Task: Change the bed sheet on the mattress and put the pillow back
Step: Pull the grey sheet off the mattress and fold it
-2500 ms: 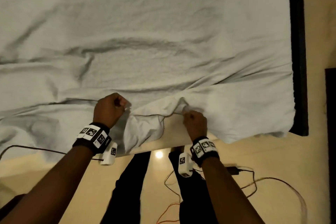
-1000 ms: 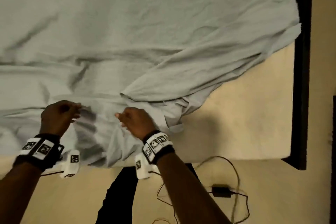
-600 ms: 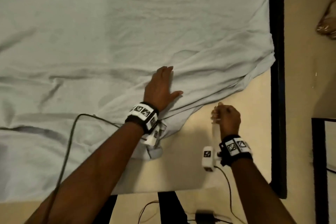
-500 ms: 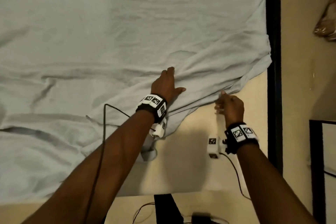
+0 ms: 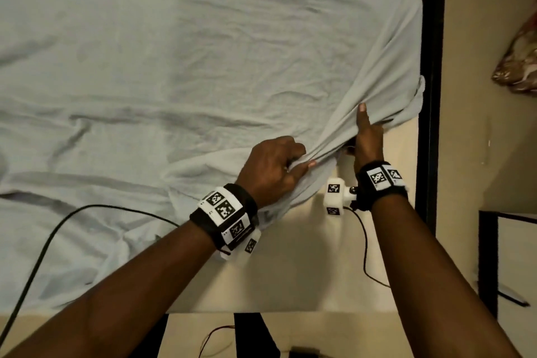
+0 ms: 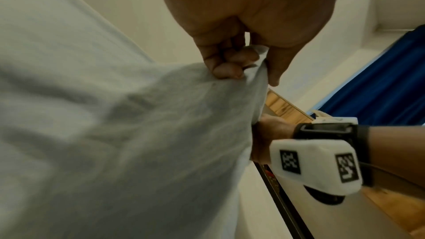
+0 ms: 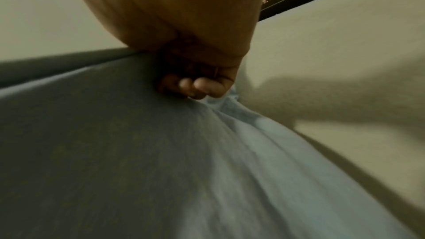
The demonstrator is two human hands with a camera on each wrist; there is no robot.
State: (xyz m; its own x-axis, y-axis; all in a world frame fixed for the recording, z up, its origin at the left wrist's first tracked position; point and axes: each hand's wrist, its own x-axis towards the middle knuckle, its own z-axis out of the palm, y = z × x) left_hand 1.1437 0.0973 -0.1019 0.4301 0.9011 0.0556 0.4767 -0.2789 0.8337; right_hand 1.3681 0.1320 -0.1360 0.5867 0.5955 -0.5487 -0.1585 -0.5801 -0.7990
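Observation:
A pale grey-blue bed sheet (image 5: 180, 73) lies wrinkled over most of the cream mattress (image 5: 305, 270), whose near right corner is bare. My left hand (image 5: 276, 166) grips a bunched fold of the sheet's edge, fingers curled round the cloth (image 6: 232, 64). Just to its right, my right hand (image 5: 366, 131) holds the same edge, thumb on top and fingers curled underneath (image 7: 200, 86). The sheet (image 7: 161, 161) stretches taut between both hands towards the far right corner. No pillow is in view.
A black bed frame (image 5: 433, 96) runs along the mattress's right side. Patterned fabric (image 5: 520, 61) lies on the floor at far right. A dark-framed panel (image 5: 508, 259) stands at lower right. Cables (image 5: 43, 247) trail over the sheet and floor.
My left hand went from lying flat on the sheet to gripping a fold. My right hand moved up and took hold of the sheet's edge. The sheet now reaches further right.

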